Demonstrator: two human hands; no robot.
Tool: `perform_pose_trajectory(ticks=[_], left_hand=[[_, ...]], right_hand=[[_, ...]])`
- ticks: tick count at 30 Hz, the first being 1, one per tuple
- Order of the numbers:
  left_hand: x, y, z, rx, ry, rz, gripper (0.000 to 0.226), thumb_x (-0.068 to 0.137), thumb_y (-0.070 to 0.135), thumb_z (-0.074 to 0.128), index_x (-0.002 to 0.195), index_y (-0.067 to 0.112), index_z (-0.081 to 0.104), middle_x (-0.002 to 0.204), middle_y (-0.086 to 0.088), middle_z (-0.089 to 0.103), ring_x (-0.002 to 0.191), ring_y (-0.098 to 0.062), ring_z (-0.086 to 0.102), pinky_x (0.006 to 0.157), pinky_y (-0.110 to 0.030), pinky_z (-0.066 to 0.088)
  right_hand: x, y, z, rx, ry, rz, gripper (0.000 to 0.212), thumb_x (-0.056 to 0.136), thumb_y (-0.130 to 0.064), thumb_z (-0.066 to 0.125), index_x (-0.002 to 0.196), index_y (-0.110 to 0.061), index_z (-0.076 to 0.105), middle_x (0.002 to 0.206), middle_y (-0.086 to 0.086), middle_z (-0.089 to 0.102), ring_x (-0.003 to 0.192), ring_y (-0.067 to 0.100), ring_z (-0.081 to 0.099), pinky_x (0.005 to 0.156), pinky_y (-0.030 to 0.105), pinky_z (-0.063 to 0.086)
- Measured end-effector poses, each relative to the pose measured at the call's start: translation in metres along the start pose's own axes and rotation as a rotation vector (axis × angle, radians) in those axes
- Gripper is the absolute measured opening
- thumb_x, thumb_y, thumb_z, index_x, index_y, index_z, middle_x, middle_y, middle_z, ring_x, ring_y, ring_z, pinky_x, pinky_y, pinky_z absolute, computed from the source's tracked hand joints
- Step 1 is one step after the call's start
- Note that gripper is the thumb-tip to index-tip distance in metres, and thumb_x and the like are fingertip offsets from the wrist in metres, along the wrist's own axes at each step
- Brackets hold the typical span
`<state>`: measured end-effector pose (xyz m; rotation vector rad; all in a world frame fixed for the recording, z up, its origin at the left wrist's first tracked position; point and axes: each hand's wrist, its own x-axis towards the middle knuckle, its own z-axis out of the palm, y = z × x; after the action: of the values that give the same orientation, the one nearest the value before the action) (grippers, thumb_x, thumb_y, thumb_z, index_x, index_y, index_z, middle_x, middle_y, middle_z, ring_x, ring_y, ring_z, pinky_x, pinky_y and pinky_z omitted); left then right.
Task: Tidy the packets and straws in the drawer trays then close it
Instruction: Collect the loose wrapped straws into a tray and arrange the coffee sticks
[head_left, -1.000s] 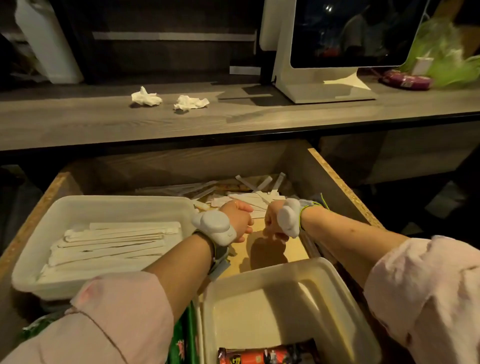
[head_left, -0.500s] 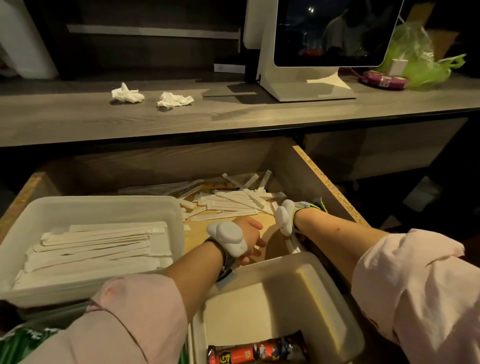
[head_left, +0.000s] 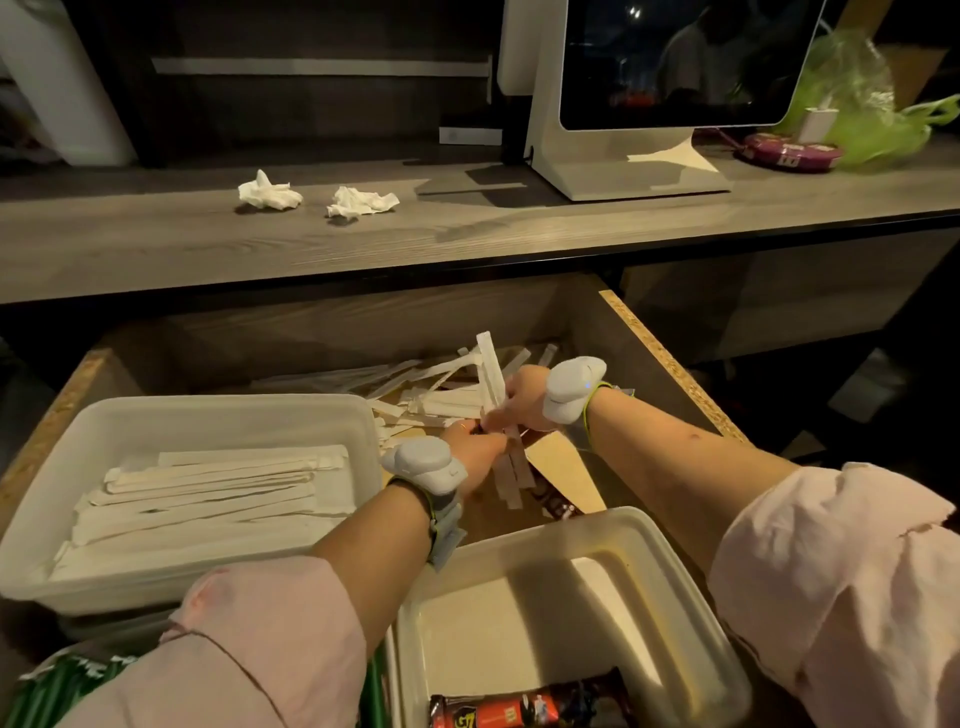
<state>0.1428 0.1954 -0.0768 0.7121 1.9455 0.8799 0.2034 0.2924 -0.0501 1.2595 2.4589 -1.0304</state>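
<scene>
A glossy red packet (head_left: 519, 709) lay nearest, in the near tray (head_left: 649, 540), a smooth white plastic tub with rounded corners. The left tray (head_left: 208, 402), of like make, held flat paper-wrapped straws (head_left: 208, 488) laid lengthwise. Beyond the trays, the left hand (head_left: 475, 452) and right hand (head_left: 522, 397) both gripped one bundle (head_left: 493, 374) of wrapped straws, held roughly upright above a loose pile (head_left: 431, 395) at the back of the open chipboard drawer (head_left: 670, 374). Two crumpled tissues (head_left: 270, 192) sat on the wood-grain counter (head_left: 156, 249).

Wht straw bundle (head_left: 491, 374) upright in open drawer (head_left: 670, 362)
</scene>
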Motion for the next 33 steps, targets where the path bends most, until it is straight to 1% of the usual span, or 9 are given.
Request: perform_pose_trajectory(ticks=[7, 10, 13, 17, 20, 23, 26, 30, 33], left_hand=[[0.016, -0.011, -0.003, -0.239, 0.043, -0.073, 0.048, 0.091, 0.027, 0.048, 0.139, 0.026, 0.038, 0.120, -0.012, 0.059, 0.101, -0.032, 0.061, 0.064, -0.032, 0.051], [0.018, -0.011, 0.000, -0.376, 0.059, -0.162, 0.030, 0.094, 0.030, 0.048, 0.120, 0.017, 0.049, 0.111, -0.011, 0.060, 0.102, -0.029, 0.058, 0.077, -0.034, 0.053], [0.029, -0.017, -0.011, -0.311, 0.074, -0.064, 0.042, 0.093, 0.026, 0.046, 0.129, 0.005, 0.050, 0.102, -0.011, 0.060, 0.102, -0.036, 0.064, 0.084, -0.049, 0.056], [0.013, 0.003, -0.035, -0.443, 0.128, 0.033, 0.029, 0.101, 0.013, 0.034, 0.123, 0.010, 0.053, 0.084, -0.004, 0.058, 0.065, -0.016, 0.055, 0.047, -0.025, 0.045], [-0.016, 0.023, -0.051, -0.407, 0.120, 0.216, 0.024, 0.101, 0.018, 0.037, 0.114, 0.012, 0.057, 0.084, -0.003, 0.061, 0.065, -0.013, 0.057, 0.052, -0.021, 0.047], [-0.049, 0.033, -0.051, -0.241, -0.162, 0.394, 0.022, 0.099, 0.016, 0.041, 0.111, 0.013, 0.060, 0.079, -0.001, 0.065, 0.065, -0.011, 0.058, 0.058, -0.022, 0.050], [-0.076, 0.027, -0.030, -0.085, -0.424, 0.281, 0.019, 0.100, 0.014, 0.040, 0.101, 0.012, 0.059, 0.075, 0.000, 0.061, 0.061, -0.008, 0.055, 0.056, -0.019, 0.048], [-0.086, -0.008, 0.014, 0.184, -0.561, 0.110, 0.029, 0.101, 0.010, 0.037, 0.121, 0.001, 0.055, 0.077, 0.000, 0.060, 0.059, -0.004, 0.053, 0.052, -0.013, 0.047], [-0.081, -0.025, 0.031, 0.440, -0.585, 0.121, 0.032, 0.098, 0.015, 0.044, 0.125, 0.000, 0.055, 0.106, -0.014, 0.069, 0.068, -0.009, 0.057, 0.066, -0.020, 0.049]], right_hand=[[-0.009, -0.006, 0.002, 0.572, 0.129, -0.007, 0.019, 0.094, -0.015, 0.056, 0.109, -0.004, 0.060, 0.086, 0.010, 0.067, 0.076, 0.023, 0.066, 0.066, 0.032, 0.058], [-0.009, -0.004, -0.003, 0.765, 0.099, 0.060, 0.009, 0.098, -0.014, 0.048, 0.100, -0.007, 0.052, 0.076, 0.008, 0.060, 0.068, 0.021, 0.062, 0.065, 0.034, 0.054], [-0.005, 0.003, -0.004, 0.901, 0.119, 0.116, 0.010, 0.099, -0.014, 0.044, 0.097, -0.007, 0.052, 0.077, 0.008, 0.062, 0.084, 0.029, 0.064, 0.075, 0.043, 0.054], [-0.004, 0.009, -0.007, 1.128, 0.158, 0.183, 0.024, 0.101, -0.017, 0.034, 0.088, -0.010, 0.052, 0.067, 0.007, 0.057, 0.062, 0.024, 0.060, 0.063, 0.038, 0.052], [-0.004, 0.015, -0.009, 1.012, 0.111, 0.245, 0.024, 0.101, -0.024, 0.035, 0.090, -0.012, 0.053, 0.062, 0.004, 0.045, 0.058, 0.017, 0.048, 0.063, 0.034, 0.048], [-0.012, 0.015, -0.011, 0.798, 0.105, 0.250, 0.016, 0.099, -0.022, 0.043, 0.097, -0.008, 0.050, 0.062, 0.004, 0.041, 0.055, 0.014, 0.039, 0.056, 0.028, 0.039], [-0.019, 0.014, -0.018, 0.742, 0.133, 0.234, 0.014, 0.099, -0.017, 0.043, 0.090, -0.008, 0.049, 0.062, 0.004, 0.039, 0.052, 0.014, 0.034, 0.052, 0.026, 0.033], [-0.014, 0.017, -0.021, 0.705, 0.089, 0.272, 0.015, 0.097, -0.025, 0.049, 0.097, -0.011, 0.055, 0.066, 0.004, 0.046, 0.058, 0.013, 0.040, 0.058, 0.027, 0.041], [-0.009, 0.022, -0.016, 0.629, 0.078, 0.251, 0.018, 0.094, -0.032, 0.055, 0.093, -0.014, 0.059, 0.069, 0.004, 0.052, 0.061, 0.013, 0.046, 0.065, 0.029, 0.048]])
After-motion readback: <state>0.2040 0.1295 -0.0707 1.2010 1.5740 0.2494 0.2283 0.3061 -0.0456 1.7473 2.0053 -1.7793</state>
